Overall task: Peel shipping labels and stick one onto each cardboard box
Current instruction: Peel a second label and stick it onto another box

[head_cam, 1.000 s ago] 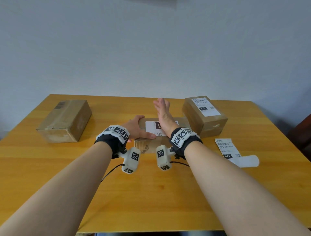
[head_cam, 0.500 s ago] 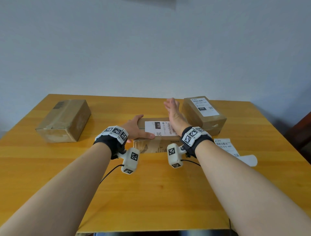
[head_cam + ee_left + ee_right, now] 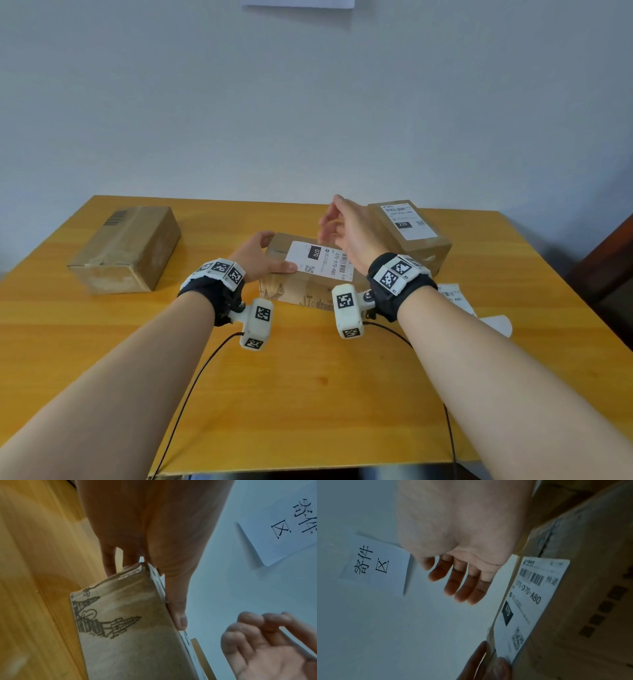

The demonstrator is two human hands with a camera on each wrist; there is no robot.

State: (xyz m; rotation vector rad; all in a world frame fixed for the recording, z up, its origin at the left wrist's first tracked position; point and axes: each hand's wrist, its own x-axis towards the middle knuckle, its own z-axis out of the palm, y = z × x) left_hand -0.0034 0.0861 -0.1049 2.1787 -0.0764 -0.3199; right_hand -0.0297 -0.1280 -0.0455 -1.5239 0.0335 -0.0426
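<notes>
Three cardboard boxes stand on the wooden table (image 3: 308, 394). The middle box (image 3: 301, 294) carries a white label (image 3: 322, 261) reading 070 on its top. My left hand (image 3: 260, 255) holds this box's left end, thumb lying on top at the label's edge. My right hand (image 3: 342, 224) hovers above the box, fingers relaxed, holding nothing. The right box (image 3: 421, 246) bears a label (image 3: 406, 221). The left box (image 3: 126, 250) shows no label. In the right wrist view, the label (image 3: 529, 601) lies flat on the box (image 3: 594, 595).
More label sheets (image 3: 454, 296) and a peeled white backing (image 3: 498, 323) lie on the table at the right, partly behind my right forearm. A paper sign (image 3: 373, 563) hangs on the wall behind. A dark chair (image 3: 609, 260) stands at the right edge.
My right hand slid right across the label on the middle box, then lifted off it. The whole label now shows. My left hand stayed on the box's left end.
</notes>
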